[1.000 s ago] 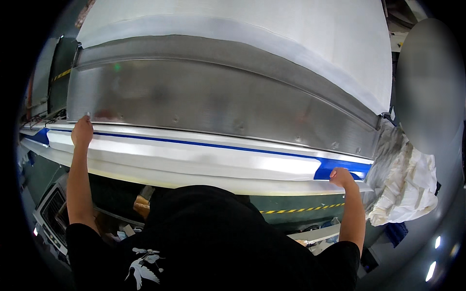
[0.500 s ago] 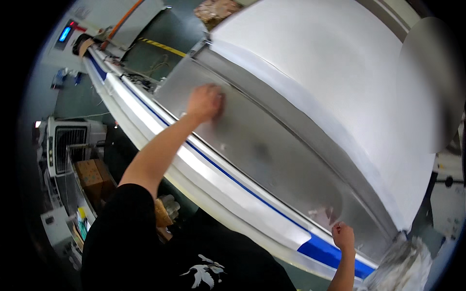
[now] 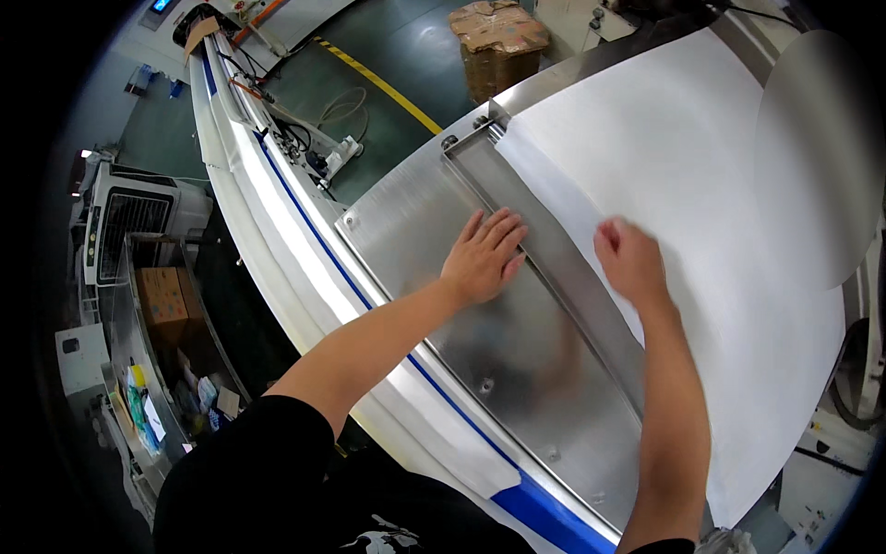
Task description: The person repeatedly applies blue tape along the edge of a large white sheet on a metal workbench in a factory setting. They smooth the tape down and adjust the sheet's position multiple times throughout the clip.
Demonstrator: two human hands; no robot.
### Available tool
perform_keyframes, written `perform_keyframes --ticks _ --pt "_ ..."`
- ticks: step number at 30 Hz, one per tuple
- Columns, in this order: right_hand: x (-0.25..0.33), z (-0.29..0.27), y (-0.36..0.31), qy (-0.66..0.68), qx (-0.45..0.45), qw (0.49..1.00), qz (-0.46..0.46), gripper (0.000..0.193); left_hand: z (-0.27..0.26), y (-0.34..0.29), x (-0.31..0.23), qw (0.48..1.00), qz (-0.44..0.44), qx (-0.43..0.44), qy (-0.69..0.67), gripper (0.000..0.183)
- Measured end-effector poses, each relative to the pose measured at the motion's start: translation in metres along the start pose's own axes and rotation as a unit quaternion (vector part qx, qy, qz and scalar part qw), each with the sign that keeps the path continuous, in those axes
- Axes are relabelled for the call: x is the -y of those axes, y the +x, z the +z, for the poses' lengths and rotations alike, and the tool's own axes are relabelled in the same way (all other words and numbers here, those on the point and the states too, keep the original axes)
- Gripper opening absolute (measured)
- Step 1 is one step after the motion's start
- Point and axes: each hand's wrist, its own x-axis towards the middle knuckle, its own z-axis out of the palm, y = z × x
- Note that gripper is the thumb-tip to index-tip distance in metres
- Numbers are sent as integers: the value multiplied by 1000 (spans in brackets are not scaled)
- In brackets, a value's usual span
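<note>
My left hand (image 3: 484, 258) is open, fingers spread, resting on the bare metal panel (image 3: 425, 245) near the ridge along its far side. To its right, my right hand (image 3: 632, 263) is curled into a loose fist above the white sheet (image 3: 711, 185); its fingertips are slightly blurred and nothing shows in them. The sheet is broad and smooth, and its near edge lies along a metal lip (image 3: 554, 231) beside the panel. I cannot tell whether the right hand touches the sheet.
A long white rail with a blue stripe (image 3: 300, 208) runs along the panel's near side. Beyond lie a hose (image 3: 346, 106), a taped cardboard box (image 3: 498, 46) and a yellow floor line (image 3: 383, 83). At left stand an air cooler (image 3: 138, 222) and a cart (image 3: 138, 314) holding boxes.
My left hand has moved right across the panel and its fingers have spread. My right hand has risen from the panel's lower right end to over the white sheet. The view has shifted.
</note>
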Motion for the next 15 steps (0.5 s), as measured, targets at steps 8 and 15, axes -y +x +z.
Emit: perform_keyframes --ticks 8,15 --pt "11 26 139 68 -32 997 0 23 -3 7 -1 999 -21 33 -12 44" --pt "8 29 153 53 -14 998 29 22 -3 10 -1 998 -29 46 -19 46"
